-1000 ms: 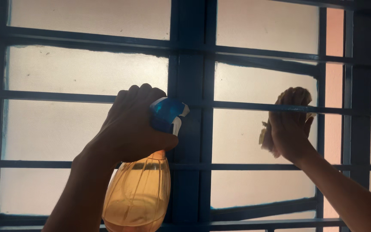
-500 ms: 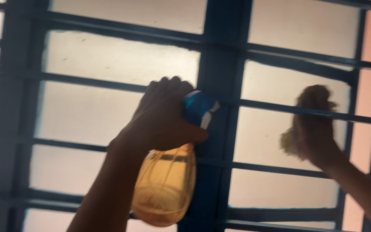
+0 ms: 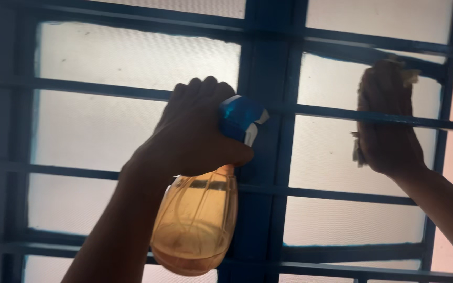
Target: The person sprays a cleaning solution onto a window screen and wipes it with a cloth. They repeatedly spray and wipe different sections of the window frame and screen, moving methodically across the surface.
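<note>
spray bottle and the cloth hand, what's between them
In the head view, between the spray bottle and the right hand stands the blue window post, then frosted glass.

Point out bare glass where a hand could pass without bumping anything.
Free: left frosted panes, bordered by the centre post and horizontal bars; also lower right pane. Crowded: centre, left hand gripping spray bottle; upper right, right hand pressing cloth.

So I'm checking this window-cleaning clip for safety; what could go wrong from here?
The left hand grips the translucent orange spray bottle with blue nozzle only at its neck, raised high, so it might slip and fall. The right hand presses a pale crumpled cloth against the frosted glass pane, reaching between dark blue metal window bars, which could scrape or catch the knuckles.
</note>
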